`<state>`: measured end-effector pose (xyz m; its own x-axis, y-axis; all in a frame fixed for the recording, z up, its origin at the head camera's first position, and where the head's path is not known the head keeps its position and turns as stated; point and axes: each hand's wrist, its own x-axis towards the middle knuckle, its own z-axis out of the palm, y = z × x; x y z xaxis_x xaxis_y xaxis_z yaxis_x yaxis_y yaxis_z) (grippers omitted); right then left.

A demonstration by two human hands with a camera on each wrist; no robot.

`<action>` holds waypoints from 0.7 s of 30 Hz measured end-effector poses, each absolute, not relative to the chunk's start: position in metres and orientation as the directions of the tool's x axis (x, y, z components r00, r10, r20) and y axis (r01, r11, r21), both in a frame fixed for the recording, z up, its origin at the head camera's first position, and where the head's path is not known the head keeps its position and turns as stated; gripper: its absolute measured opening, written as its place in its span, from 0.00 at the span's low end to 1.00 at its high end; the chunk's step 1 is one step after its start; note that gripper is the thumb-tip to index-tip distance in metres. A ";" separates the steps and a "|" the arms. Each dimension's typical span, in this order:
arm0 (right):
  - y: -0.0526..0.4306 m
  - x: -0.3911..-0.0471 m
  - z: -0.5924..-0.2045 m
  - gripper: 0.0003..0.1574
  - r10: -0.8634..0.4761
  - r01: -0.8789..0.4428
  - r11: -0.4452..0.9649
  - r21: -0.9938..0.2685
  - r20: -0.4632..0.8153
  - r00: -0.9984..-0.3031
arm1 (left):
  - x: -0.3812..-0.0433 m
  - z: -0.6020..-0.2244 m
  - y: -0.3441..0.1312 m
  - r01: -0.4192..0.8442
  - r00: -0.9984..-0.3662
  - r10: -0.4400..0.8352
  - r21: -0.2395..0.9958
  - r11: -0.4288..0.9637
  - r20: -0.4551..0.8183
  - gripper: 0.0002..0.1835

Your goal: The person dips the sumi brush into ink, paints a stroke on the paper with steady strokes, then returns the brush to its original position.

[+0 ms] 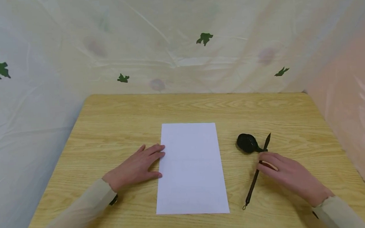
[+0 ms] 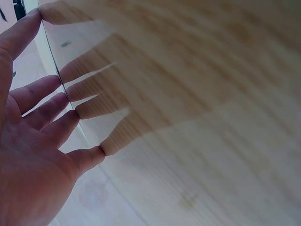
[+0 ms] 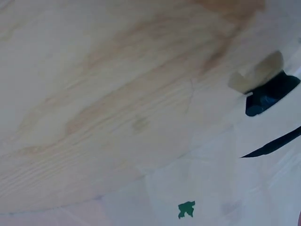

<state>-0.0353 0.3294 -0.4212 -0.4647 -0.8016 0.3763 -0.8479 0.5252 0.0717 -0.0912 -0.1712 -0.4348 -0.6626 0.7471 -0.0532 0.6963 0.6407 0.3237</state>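
A white sheet of paper (image 1: 189,168) lies on the wooden table, its long sides running away from me. At its left edge rests my left hand (image 1: 136,167), fingers spread, with some fingertips on the paper. The left wrist view shows that hand (image 2: 42,136) from the palm side. To the right of the sheet, my right hand (image 1: 290,174) pinches the dark handle of a writing brush (image 1: 253,187). The brush's pointed tip faces away from me and its loop end towards me. Just beyond that hand sits a small black dish (image 1: 247,143) with a short stem; the brush crosses near the stem.
The wooden table (image 1: 109,130) has rounded far corners. Pale, translucent sheeting (image 1: 174,56) with green bird-shaped cutouts (image 1: 204,39) hangs behind and on both sides. In the right wrist view, the black dish (image 3: 272,95) and brush tip (image 3: 273,145) appear at the right.
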 end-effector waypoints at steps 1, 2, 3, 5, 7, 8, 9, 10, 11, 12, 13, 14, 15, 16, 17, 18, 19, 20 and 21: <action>0.328 -0.036 -0.419 0.30 -0.790 -0.844 0.531 0.074 0.403 -0.462 | -0.091 -0.435 -0.171 0.697 -0.663 0.747 0.323 0.641 -0.053 0.39; 0.327 -0.036 -0.417 0.30 -0.778 -0.839 0.538 0.076 0.428 -0.460 | -0.091 -0.435 -0.171 0.697 -0.663 0.747 0.323 0.640 -0.051 0.38; 0.325 -0.036 -0.415 0.30 -0.763 -0.832 0.548 0.080 0.455 -0.459 | -0.091 -0.435 -0.171 0.698 -0.662 0.748 0.323 0.640 -0.050 0.38; 0.322 -0.036 -0.413 0.29 -0.733 -0.820 0.568 0.065 0.493 -0.468 | -0.091 -0.435 -0.172 0.699 -0.661 0.748 0.321 0.639 -0.049 0.38; 0.320 -0.036 -0.412 0.28 -0.702 -0.806 0.590 0.044 0.521 -0.486 | -0.091 -0.434 -0.172 0.701 -0.660 0.749 0.322 0.637 -0.045 0.39; 0.318 -0.033 -0.409 0.25 -0.644 -0.759 0.646 -0.084 0.473 -0.601 | -0.090 -0.434 -0.172 0.701 -0.660 0.750 0.321 0.636 -0.045 0.39; 0.316 -0.031 -0.407 0.23 -0.567 -0.680 0.700 -0.217 0.411 -0.714 | -0.090 -0.434 -0.172 0.701 -0.660 0.750 0.321 0.637 -0.045 0.39; 0.314 -0.030 -0.404 0.21 -0.470 -0.568 0.745 -0.349 0.328 -0.819 | -0.090 -0.434 -0.172 0.701 -0.660 0.749 0.321 0.637 -0.045 0.39; 0.312 -0.028 -0.402 0.19 -0.356 -0.425 0.780 -0.460 0.233 -0.905 | -0.090 -0.434 -0.172 0.700 -0.661 0.749 0.323 0.638 -0.046 0.39; 0.309 -0.026 -0.399 0.18 -0.235 -0.275 0.788 -0.550 0.143 -0.961 | -0.090 -0.434 -0.172 0.699 -0.661 0.749 0.323 0.638 -0.047 0.39; 0.306 -0.024 -0.396 0.17 -0.125 -0.148 0.781 -0.607 0.079 -0.989 | -0.090 -0.434 -0.173 0.697 -0.664 0.746 0.322 0.641 -0.050 0.38; 0.303 -0.023 -0.394 0.18 -0.073 -0.108 0.768 -0.631 0.081 -0.994 | -0.090 -0.434 -0.173 0.696 -0.664 0.746 0.322 0.641 -0.051 0.39; 0.301 -0.027 -0.395 0.17 -0.134 -0.246 0.744 -0.622 0.221 -0.966 | -0.090 -0.434 -0.173 0.695 -0.664 0.746 0.324 0.642 -0.051 0.39; 0.298 -0.030 -0.396 0.16 -0.192 -0.395 0.713 -0.578 0.382 -0.904 | -0.090 -0.434 -0.173 0.694 -0.665 0.745 0.326 0.642 -0.051 0.39; 0.295 -0.035 -0.397 0.15 -0.242 -0.538 0.687 -0.488 0.545 -0.803 | -0.090 -0.434 -0.173 0.694 -0.665 0.745 0.328 0.641 -0.050 0.39; 0.291 -0.039 -0.397 0.15 -0.275 -0.650 0.669 -0.362 0.691 -0.668 | -0.090 -0.434 -0.173 0.694 -0.665 0.745 0.328 0.641 -0.049 0.39; 0.288 -0.044 -0.398 0.15 -0.290 -0.719 0.656 -0.230 0.803 -0.521 | -0.090 -0.434 -0.173 0.693 -0.666 0.745 0.331 0.641 -0.048 0.39; 0.284 -0.049 -0.399 0.16 -0.280 -0.750 0.648 -0.133 0.874 -0.397 | -0.091 -0.434 -0.173 0.692 -0.666 0.745 0.334 0.640 -0.046 0.39; 0.280 -0.052 -0.398 0.14 -0.236 -0.766 0.632 -0.117 0.913 -0.334 | -0.091 -0.434 -0.173 0.691 -0.666 0.744 0.338 0.639 -0.045 0.38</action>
<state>-0.0525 0.2796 -0.3976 -0.3341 -0.2359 0.9125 -0.7664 0.6315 -0.1174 -0.0906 -0.1728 -0.4343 -0.6664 0.7443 -0.0449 0.6911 0.6391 0.3376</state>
